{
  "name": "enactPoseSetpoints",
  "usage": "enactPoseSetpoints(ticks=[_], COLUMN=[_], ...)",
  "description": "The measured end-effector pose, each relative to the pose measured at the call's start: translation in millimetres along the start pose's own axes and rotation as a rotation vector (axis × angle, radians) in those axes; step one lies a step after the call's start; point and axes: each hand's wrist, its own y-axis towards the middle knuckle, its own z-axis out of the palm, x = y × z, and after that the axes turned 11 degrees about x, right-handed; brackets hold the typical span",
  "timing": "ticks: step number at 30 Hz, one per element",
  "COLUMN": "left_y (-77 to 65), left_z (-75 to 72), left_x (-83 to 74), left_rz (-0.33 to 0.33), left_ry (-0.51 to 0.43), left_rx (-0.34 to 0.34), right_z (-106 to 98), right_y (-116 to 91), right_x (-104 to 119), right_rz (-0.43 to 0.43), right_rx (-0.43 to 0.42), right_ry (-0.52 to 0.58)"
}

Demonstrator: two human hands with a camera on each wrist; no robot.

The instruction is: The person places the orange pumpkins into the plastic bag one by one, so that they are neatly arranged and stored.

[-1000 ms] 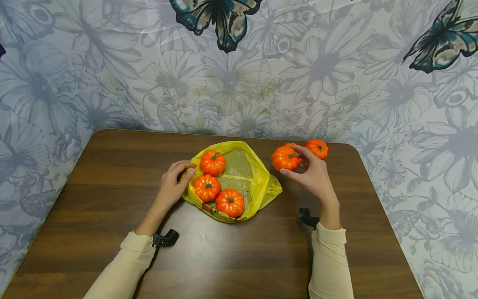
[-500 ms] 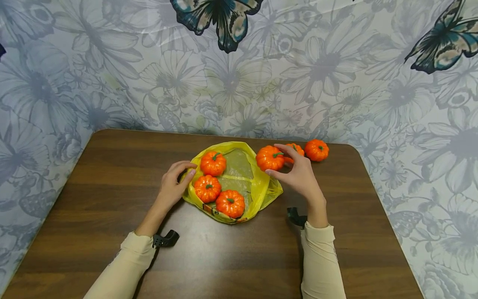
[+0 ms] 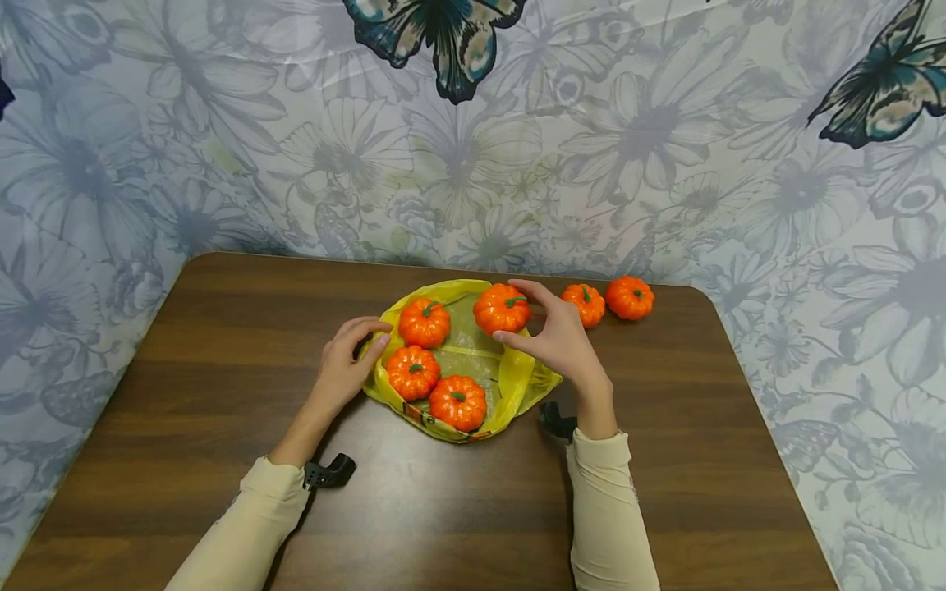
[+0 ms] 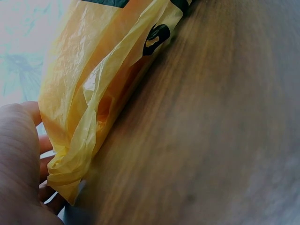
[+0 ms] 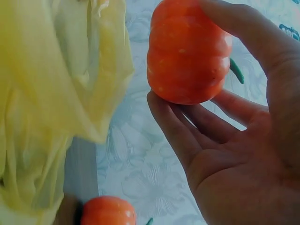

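A small orange pumpkin (image 3: 502,309) with a green stem is pinched between the thumb and fingers of my right hand (image 3: 553,336). It is held over the right side of an open yellow plastic bag (image 3: 516,373). In the right wrist view the pumpkin (image 5: 190,56) hangs clear of the yellow bag (image 5: 42,70). At the bag's left rim my left hand (image 3: 346,361) holds the edge, with thumb and fingertips close together. The left wrist view has its fingers partly hidden behind the bag (image 4: 77,108). Inside the bag lie three pumpkins (image 3: 413,373) along the left and front.
Two more pumpkins stand on the brown wooden table (image 3: 473,525), one behind my right hand (image 3: 584,304) and another pumpkin (image 3: 629,298) at the back right. A floral patterned wall covering (image 3: 636,148) rises behind the table's back edge.
My right hand has carried its pumpkin leftward, from beside the two pumpkins at the back right to over the bag. The left hand has stayed at the rim.
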Motion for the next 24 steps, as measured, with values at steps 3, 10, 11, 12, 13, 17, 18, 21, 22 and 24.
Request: enactPoseSetpoints(ticks=[3, 10, 11, 12, 13, 17, 18, 21, 22, 24], left_y=[0.2, -0.4, -0.5, -0.5, -0.4, -0.2, -0.2, -0.2, -0.1, 0.1], left_z=[-0.5, -0.1, 0.0, -0.2, -0.3, -0.4, -0.3, -0.4, -0.6, -0.7], left_x=[-0.3, 1.2, 1.3, 0.6, 0.2, -0.1, 0.0, 0.6, 0.4, 0.3], left_rz=[0.000, -0.003, -0.004, -0.005, -0.006, -0.013, -0.014, -0.010, -0.007, 0.001], left_ry=[-0.003, 0.016, 0.015, 0.012, 0.009, 0.000, -0.001, -0.002, -0.004, -0.004], left_rx=[-0.003, -0.001, -0.001, 0.001, 0.001, 0.008, 0.008, 0.005, 0.003, -0.002], right_z=[5.4, 16.5, 17.8, 19.2, 20.5, 26.3, 28.0, 33.0, 34.7, 38.0], right_y=[7.1, 17.5, 18.2, 18.8, 19.5, 22.3, 23.2, 25.7, 26.8, 28.3], right_x=[1.8, 0.6, 0.1, -0.5, -1.4, -7.3, -9.2, -13.9, -15.3, -17.4], right_rz=[-0.013, 0.002, 0.008, 0.015, 0.022, 0.057, 0.065, 0.087, 0.092, 0.101], right_rx=[0.006, 0.057, 0.064, 0.068, 0.068, 0.083, 0.090, 0.110, 0.117, 0.128], right_ry=[0.028, 0.042, 0.038, 0.025, 0.011, -0.052, -0.066, -0.093, -0.104, -0.127])
